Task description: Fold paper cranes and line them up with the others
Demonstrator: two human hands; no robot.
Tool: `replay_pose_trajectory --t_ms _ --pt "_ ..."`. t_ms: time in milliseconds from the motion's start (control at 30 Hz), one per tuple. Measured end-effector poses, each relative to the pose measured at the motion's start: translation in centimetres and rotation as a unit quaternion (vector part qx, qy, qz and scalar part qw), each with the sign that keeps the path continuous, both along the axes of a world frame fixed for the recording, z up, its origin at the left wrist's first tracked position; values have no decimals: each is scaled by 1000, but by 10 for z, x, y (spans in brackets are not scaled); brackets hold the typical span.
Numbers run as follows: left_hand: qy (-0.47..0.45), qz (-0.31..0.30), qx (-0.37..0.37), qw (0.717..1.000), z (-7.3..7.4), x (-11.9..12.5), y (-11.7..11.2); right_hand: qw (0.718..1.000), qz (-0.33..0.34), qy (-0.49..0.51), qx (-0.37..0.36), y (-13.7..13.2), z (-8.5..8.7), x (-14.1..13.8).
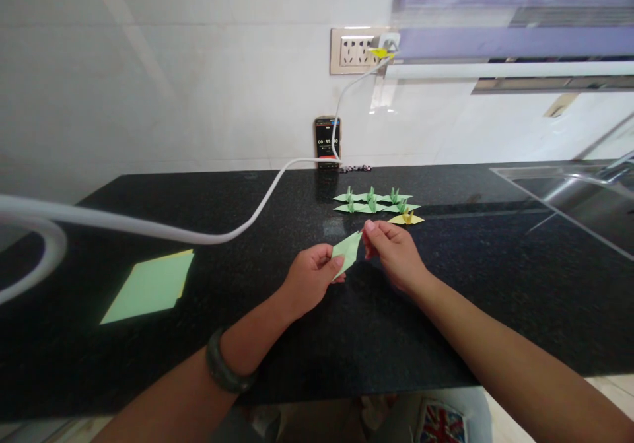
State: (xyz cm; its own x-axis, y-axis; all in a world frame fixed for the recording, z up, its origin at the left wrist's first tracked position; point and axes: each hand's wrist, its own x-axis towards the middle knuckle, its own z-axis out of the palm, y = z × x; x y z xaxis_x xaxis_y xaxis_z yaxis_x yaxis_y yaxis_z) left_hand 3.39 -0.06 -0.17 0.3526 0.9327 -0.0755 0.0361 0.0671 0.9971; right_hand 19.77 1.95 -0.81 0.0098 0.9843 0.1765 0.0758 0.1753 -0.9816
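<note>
A folded light green paper (pixel 347 251) is held above the black counter (pixel 247 337) between both hands. My left hand (pixel 311 279) pinches its lower end, thumb on top. My right hand (pixel 391 250) pinches its upper tip with closed fingers. Just beyond the hands lie several finished green paper cranes (pixel 372 201) and one yellow crane (pixel 406 218) in a small cluster.
A stack of flat green and yellow paper sheets (pixel 148 286) lies at the left. A phone (pixel 327 140) leans on the wall with a white cable (pixel 198 235) running across the counter to a wall socket (pixel 357 51). A steel sink (pixel 579 195) is at the right.
</note>
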Motion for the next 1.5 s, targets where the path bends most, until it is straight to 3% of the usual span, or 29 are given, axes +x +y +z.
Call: replay_pose_trajectory --t_ms 133,300,467,533,667,767,867,967,1100,1167,1333,1500 --pt "-37 -27 4 999 1 1 0 993 91 4 -70 -5 -1 -8" --pt "-32 -41 14 999 1 -1 -1 991 81 27 -98 -5 -2 -8" --pt "-8 -47 25 999 -2 0 0 992 98 47 -63 -4 1 -7" --pt "21 -14 56 998 -5 0 1 995 85 29 -34 -5 2 -7" --pt "69 111 131 983 -7 -1 4 997 19 -50 57 -9 2 -6" --pt "37 81 81 993 -3 -1 3 981 -11 -146 127 -13 5 -6" --pt "-7 25 20 999 1 0 1 956 21 -221 190 -17 9 -5" --pt "7 39 30 999 0 1 1 943 42 -240 228 -18 13 -5" --pt "57 100 55 992 -3 1 4 938 -2 -242 250 -18 14 -5" --pt "55 103 44 992 -3 1 5 936 -23 -244 254 -18 14 -5" --pt "-5 27 -20 999 1 2 3 936 -9 -241 257 -17 13 -5" --pt "-40 3 -60 997 5 2 2 937 43 -230 260 -15 11 -4"
